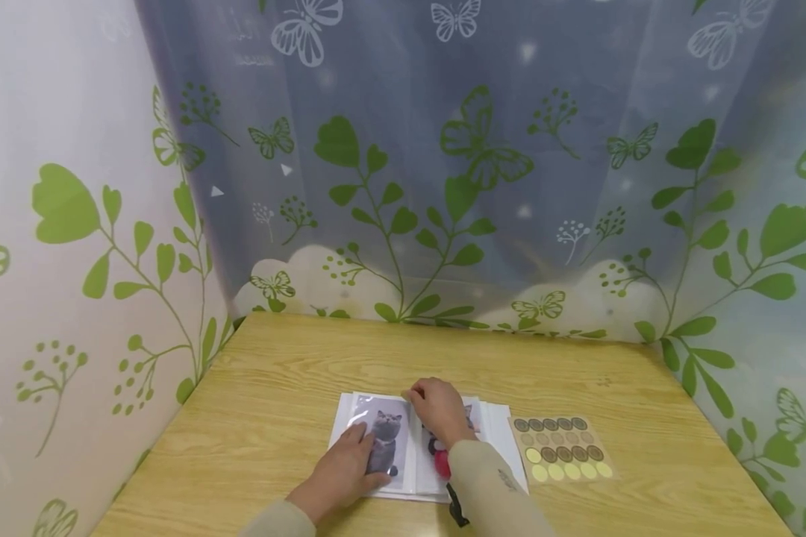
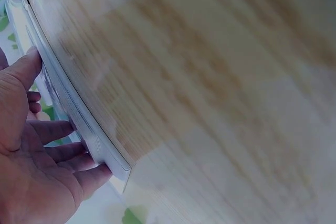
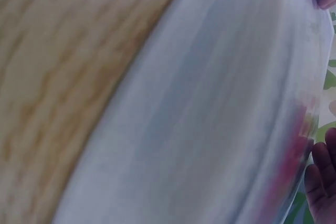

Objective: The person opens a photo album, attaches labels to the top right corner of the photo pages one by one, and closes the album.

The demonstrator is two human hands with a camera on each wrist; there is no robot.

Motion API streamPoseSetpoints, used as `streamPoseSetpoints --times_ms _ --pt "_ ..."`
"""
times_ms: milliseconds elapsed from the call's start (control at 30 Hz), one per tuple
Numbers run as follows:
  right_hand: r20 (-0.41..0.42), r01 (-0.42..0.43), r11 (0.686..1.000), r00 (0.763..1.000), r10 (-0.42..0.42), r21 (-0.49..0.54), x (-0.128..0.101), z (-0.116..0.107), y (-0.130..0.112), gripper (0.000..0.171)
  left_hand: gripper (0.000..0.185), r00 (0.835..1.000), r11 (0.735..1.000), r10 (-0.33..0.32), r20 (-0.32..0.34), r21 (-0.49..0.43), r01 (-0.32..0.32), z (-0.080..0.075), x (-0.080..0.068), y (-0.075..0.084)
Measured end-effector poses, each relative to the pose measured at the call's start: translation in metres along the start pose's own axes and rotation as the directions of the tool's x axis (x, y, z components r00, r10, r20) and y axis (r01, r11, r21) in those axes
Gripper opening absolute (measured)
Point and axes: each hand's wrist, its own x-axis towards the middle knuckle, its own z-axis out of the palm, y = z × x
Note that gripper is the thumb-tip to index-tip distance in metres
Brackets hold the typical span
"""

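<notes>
An open photo album [image 1: 410, 477] with clear sleeves lies on the table. Its left page holds a photo of a grey cat [image 1: 384, 440]; the right page shows another picture with a red ball-like shape [image 1: 442, 464]. My left hand [image 1: 339, 470] rests on the left page, thumb at the near edge. In the left wrist view the fingertips touch the album's edge [image 2: 79, 114]. My right hand [image 1: 439, 406] is over the top of the album's centre, fingers bent and pointing left. I cannot tell whether it pinches a sleeve or photo, as its thumb is hidden.
Right of the album lies a sheet of round stickers [image 1: 563, 449] in rows, brown and yellow. The wood-grain table [image 1: 295, 358] meets a curtain [image 1: 403, 186] printed with leaves and butterflies at the back and sides. A black strap [image 1: 457, 507] hangs by the right sleeve.
</notes>
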Motion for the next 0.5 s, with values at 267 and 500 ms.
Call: streamPoseSetpoints --times_ms 267,500 --pt "0.012 0.039 0.992 0.999 -0.037 -0.122 0.002 0.006 0.000 0.018 0.080 1.000 1.000 0.003 -0.008 0.006 -0.003 0.000 0.000 0.000" --pt "-0.021 0.100 0.962 0.994 -0.108 -0.254 0.001 0.016 0.000 0.020 0.079 1.000 1.000 0.001 -0.017 -0.012 -0.001 0.002 -0.001 -0.001"
